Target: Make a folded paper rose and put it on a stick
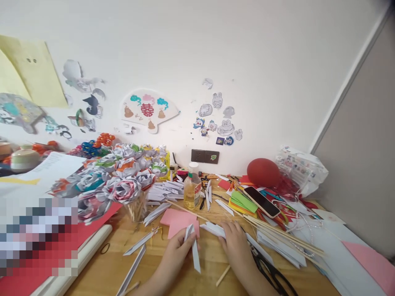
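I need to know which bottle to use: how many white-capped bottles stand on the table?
1. The bottle stands on the table, beyond the pink paper and the left hand. More could be hidden behind the paper flowers.

My left hand [182, 242] hides part of the folded strip [196, 259] it pinches, and my right hand [236, 242] covers the near ends of some white strips [212, 228], so I can't tell whether it grips them. Well left of my left hand, coarse pixel blocks [38, 238] blot out what lies there. Beyond both hands the bottle label [197, 190] is too small to read, and beside my right forearm the scissors [271, 269] run off the bottom edge.
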Tool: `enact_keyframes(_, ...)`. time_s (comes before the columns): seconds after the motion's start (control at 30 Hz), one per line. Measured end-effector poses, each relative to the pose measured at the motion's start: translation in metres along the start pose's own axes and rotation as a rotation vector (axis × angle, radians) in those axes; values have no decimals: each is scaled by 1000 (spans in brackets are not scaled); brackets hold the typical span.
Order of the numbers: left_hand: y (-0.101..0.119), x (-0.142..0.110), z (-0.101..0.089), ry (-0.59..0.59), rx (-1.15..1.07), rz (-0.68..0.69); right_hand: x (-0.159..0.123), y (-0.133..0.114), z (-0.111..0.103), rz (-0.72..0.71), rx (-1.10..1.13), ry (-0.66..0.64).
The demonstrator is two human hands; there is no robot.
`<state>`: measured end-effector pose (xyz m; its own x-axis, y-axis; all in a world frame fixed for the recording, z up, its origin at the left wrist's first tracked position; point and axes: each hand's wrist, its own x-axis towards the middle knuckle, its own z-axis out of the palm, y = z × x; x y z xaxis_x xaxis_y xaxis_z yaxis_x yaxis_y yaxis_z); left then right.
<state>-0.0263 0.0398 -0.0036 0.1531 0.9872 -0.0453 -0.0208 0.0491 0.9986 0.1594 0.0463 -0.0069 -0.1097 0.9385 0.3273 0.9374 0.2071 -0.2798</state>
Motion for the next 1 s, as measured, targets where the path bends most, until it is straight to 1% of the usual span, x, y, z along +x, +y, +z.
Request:
enact_keyframes(0.07, 0, 0, 1, -26, -4, 9, 0, -1, 0, -2, -14, 7)
enact_keyframes(0.17, 0, 1, 2, -18, -2, -15, 0, 0, 0, 21, 76, 48)
enact_keyframes(0.27, 0, 2, 1, 6, -11, -68, -1, 3, -1, 78, 251, 76)
enact_keyframes(0.33, -1, 2, 2, 22, -59, -90, -2, 1, -1, 127, 398, 101)
enact_keyframes(0.43, -3, -1, 6, 18, -189, -134, -8, -11, 4, 180, 606, 134)
enact_keyframes(0.5, -7, -4, 9, 5, -269, -132, -16, -27, 12, 130, 700, 121)
enact_keyframes(0.57, -12, -6, 13, 12, -284, -85, -26, -44, 19, -9, 725, 93)
enact_keyframes(0.63, -16, -7, 13, 34, -220, -44, -34, -59, 20, -144, 691, 35)
enact_keyframes(0.7, -15, -8, 10, 73, -129, -41, -37, -65, 13, -223, 630, -11)
enact_keyframes(0.73, -13, -7, 8, 112, -82, -41, -36, -63, 7, -248, 597, -40)
enact_keyframes(0.8, -7, -7, 3, 193, 22, 11, -30, -53, -9, -252, 497, -32)
enact_keyframes(0.83, -4, -6, 0, 231, 85, 65, -26, -45, -17, -218, 410, -3)
enact_keyframes(0.87, -1, -7, -2, 240, 153, 130, -21, -36, -24, -161, 302, 13)
enact_keyframes(0.9, 1, -7, -3, 226, 220, 190, -17, -26, -29, -80, 187, -3)
enact_keyframes(0.93, 2, -8, -3, 196, 279, 236, -13, -18, -33, 2, 81, -47)
enact_keyframes(1.0, 2, -9, -1, 120, 368, 261, -6, -4, -36, 118, -45, -206)
